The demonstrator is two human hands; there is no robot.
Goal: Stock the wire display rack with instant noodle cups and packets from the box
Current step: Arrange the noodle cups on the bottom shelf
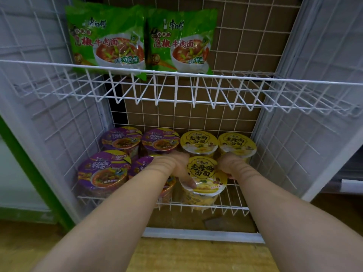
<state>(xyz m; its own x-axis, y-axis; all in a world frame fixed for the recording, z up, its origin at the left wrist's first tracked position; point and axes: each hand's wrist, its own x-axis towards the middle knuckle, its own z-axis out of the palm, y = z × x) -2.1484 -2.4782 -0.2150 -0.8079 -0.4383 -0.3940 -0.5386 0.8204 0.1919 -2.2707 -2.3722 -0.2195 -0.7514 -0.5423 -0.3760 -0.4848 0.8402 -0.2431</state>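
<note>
Both my hands reach into the lower shelf (225,208) of the white wire rack and hold a yellow noodle cup (204,179) at the shelf's front. My left hand (181,169) grips its left side with the thumb on the lid rim. My right hand (228,166) grips its right side. Two more yellow cups (198,143) (236,144) stand behind it. Several purple noodle cups (104,171) (121,137) (160,139) fill the left half of the shelf. Two green noodle packets (107,38) (180,42) stand upright on the upper shelf (245,89).
The rack has wire mesh side panels (306,122) and a grid back against brown cardboard (196,112). A green post (29,173) runs down the left. A wooden floor (196,256) lies below. The box is not in view.
</note>
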